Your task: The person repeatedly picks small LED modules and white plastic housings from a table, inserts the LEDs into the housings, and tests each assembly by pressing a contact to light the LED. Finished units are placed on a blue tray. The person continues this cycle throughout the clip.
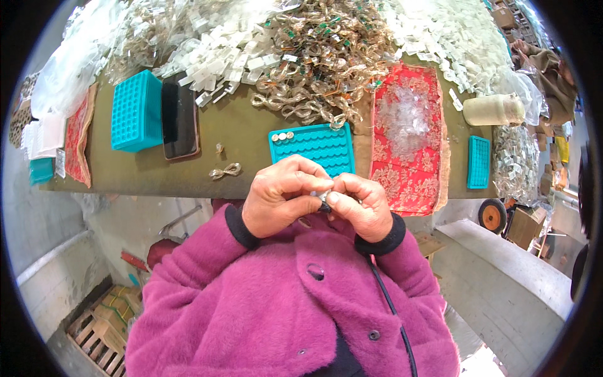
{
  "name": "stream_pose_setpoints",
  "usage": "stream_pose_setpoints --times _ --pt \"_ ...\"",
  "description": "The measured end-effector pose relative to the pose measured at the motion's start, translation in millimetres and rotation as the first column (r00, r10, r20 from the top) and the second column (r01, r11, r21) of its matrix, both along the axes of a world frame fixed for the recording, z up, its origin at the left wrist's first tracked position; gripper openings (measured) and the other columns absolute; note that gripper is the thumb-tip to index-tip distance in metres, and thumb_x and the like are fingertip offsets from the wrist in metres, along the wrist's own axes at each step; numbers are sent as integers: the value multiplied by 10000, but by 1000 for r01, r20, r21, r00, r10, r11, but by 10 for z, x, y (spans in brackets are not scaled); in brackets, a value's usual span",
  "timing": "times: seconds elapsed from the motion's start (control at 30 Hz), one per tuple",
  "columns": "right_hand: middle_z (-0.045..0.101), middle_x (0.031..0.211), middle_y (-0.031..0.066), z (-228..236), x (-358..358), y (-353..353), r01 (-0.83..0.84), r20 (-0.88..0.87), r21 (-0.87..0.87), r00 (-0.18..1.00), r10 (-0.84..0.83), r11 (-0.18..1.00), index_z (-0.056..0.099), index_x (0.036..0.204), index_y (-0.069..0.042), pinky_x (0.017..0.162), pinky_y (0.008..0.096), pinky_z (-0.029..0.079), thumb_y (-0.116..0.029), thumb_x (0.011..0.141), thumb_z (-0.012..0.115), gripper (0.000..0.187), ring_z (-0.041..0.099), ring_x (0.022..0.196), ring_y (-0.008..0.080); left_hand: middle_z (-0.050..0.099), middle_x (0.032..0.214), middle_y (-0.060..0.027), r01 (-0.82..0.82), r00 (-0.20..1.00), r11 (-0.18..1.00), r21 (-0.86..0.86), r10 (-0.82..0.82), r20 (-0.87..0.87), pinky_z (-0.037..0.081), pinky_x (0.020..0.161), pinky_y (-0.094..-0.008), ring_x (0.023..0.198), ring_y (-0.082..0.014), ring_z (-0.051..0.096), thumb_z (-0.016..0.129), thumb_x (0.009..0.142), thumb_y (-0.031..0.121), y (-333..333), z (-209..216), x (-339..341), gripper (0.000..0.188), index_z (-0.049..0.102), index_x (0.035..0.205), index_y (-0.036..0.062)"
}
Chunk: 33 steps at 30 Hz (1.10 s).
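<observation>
My left hand (281,196) and my right hand (365,202) meet in front of my chest at the table's near edge. Both are closed, with fingertips pinched together round a small object (324,202). Part of it looks whitish and part dark; the fingers hide the rest, so its kind is unclear. Just beyond my hands lies a teal tray (342,135) with rows of scalloped slots. A few small round whitish pieces (282,136) sit in its far left corner. To the left, a looped bundle of clear cord (225,171) lies on the green tabletop (235,135), with a tiny piece (220,148) behind it.
Tangled clear cord bundles (320,56) are heaped at the back, beside white plastic pieces (220,60). A red patterned cloth (408,182) carries clear bits. Stacked teal trays (138,110) and a dark flat panel (180,119) stand left; a jar (493,110) and small teal tray (478,162) right.
</observation>
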State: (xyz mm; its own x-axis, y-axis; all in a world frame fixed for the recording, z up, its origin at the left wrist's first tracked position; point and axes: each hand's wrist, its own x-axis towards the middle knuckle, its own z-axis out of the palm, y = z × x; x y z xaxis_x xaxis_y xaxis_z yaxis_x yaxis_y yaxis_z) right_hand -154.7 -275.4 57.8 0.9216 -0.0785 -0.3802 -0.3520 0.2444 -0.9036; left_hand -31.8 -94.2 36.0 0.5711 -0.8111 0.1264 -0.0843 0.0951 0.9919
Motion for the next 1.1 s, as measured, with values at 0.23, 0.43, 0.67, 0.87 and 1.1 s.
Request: stream_pose_setpoints --times 0.23,0.43,0.67,0.87,1.1 --pt "672 839 63 1 0 -198 -4 132 -418 989 66 908 735 1065 -24 695 329 526 -128 977 730 136 662 792 181 709 1049 -102 22 997 997 73 -27 68 548 866 -325 984 -196 677 766 798 -115 71 34 90 373 774 1146 18" --pt "664 910 137 -86 251 -866 341 362 -921 928 91 186 730 1024 -67 699 416 547 -86 916 745 111 673 806 341 677 1126 -142 -43 918 994 -101 -1 -397 607 729 -287 903 -178 684 764 882 -95 128 -43 144 218 731 1088 -34" --pt "644 915 105 -231 536 -1050 169 177 -983 974 140 67 765 976 -119 732 425 548 -144 897 749 84 677 854 324 669 1173 -127 -18 917 997 -80 -16 -398 615 794 -306 912 -177 697 697 954 -89 247 -17 159 227 737 1172 -43" --pt "717 932 115 -199 317 -1038 281 310 -921 948 72 269 776 972 -60 757 377 558 -68 847 799 127 702 848 290 687 1150 -118 -24 916 998 -59 -2 -401 605 849 -314 926 -179 703 699 970 -55 320 -52 163 205 741 1168 -23" --pt "731 947 49 -91 5 -723 398 182 -515 916 -357 759 712 1065 23 709 272 573 -8 988 704 84 692 798 110 713 1083 -125 -98 746 988 -120 -7 -666 608 909 -394 999 -248 744 788 917 13 199 -39 42 330 586 1178 -5"
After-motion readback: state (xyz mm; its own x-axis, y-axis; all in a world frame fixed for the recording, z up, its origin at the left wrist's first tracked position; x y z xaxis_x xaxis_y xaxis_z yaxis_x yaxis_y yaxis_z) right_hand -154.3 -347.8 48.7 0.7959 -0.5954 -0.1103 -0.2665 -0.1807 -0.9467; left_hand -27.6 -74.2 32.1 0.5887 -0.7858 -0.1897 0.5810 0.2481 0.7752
